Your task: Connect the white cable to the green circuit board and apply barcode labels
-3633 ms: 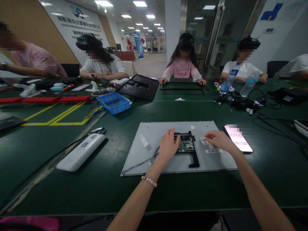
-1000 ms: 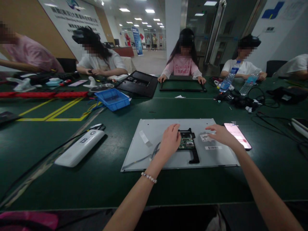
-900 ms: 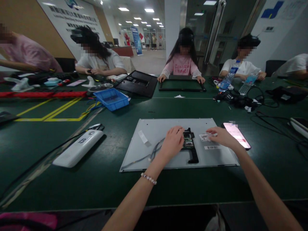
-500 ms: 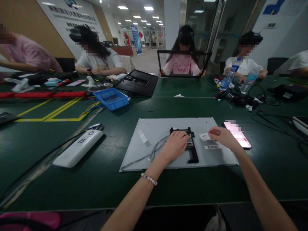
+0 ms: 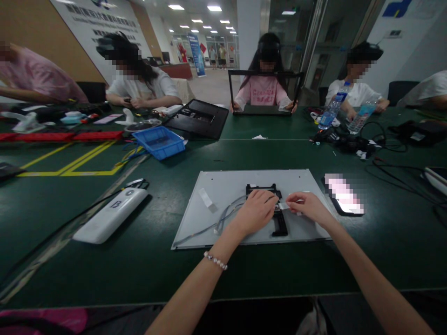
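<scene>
A flat grey panel [image 5: 195, 223], looking like the back of a display, lies on the table before me. On it rests a black plastic bracket [image 5: 280, 225], with thin grey cables [image 5: 225, 216] running off to the left. My left hand [image 5: 256, 211] is closed over the bracket's middle, its fingers together and curved; the thumb is hidden. My right hand [image 5: 307, 207] pinches a small whitish strip of tape [image 5: 283, 205] at the bracket's right side, close to the left fingertips. Another translucent strip [image 5: 208, 200] lies on the panel's left part.
A lit phone [image 5: 344, 195] lies right of the panel, a white power bank [image 5: 111, 216] with a cable to the left. Farther back are a blue basket [image 5: 160, 143], a black cover [image 5: 197, 118] and bottles [image 5: 334, 109]. Across the table, a person holds a black frame [image 5: 230, 90].
My right hand has moved left with the whitish strip, from the panel's right part to the bracket's edge. My left hand stays over the bracket.
</scene>
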Demonstrator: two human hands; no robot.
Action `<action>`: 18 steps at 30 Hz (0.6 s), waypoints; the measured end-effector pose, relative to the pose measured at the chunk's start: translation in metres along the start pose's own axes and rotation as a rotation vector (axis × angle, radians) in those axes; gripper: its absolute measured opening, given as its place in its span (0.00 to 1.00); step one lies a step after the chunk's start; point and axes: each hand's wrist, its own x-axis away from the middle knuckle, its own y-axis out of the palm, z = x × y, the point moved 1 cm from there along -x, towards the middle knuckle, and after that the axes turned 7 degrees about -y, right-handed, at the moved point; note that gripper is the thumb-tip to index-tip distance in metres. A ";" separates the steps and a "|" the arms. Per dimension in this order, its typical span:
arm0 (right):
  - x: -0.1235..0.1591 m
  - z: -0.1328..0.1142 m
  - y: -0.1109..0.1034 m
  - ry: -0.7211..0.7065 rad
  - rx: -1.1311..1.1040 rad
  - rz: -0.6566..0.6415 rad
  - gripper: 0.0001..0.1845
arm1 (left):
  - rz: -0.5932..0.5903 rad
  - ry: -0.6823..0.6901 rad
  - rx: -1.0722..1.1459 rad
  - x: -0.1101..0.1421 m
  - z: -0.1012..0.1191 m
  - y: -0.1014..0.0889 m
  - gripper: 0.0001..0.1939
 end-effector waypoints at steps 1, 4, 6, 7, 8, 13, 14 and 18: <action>0.000 0.000 0.000 -0.004 0.006 -0.002 0.11 | -0.005 0.017 0.000 0.000 0.001 -0.001 0.14; 0.000 0.000 0.000 -0.016 0.011 0.002 0.11 | -0.020 0.065 -0.007 0.000 0.004 -0.002 0.14; 0.000 0.001 0.001 -0.023 0.013 0.005 0.11 | -0.034 0.082 -0.014 0.001 0.006 -0.001 0.15; 0.000 0.002 0.001 -0.028 0.013 0.005 0.11 | -0.042 0.083 -0.017 0.001 0.006 -0.001 0.14; 0.000 0.003 0.001 -0.033 0.012 0.006 0.11 | -0.049 0.082 -0.019 0.001 0.007 -0.001 0.14; -0.001 0.005 0.003 -0.045 0.041 0.010 0.10 | -0.069 0.069 -0.004 0.000 0.008 -0.002 0.14; -0.001 0.005 0.003 -0.047 0.055 0.012 0.10 | -0.072 0.069 0.000 0.000 0.008 -0.002 0.14; 0.000 0.002 0.003 -0.066 0.086 0.011 0.10 | -0.078 0.064 0.016 0.000 0.008 -0.002 0.14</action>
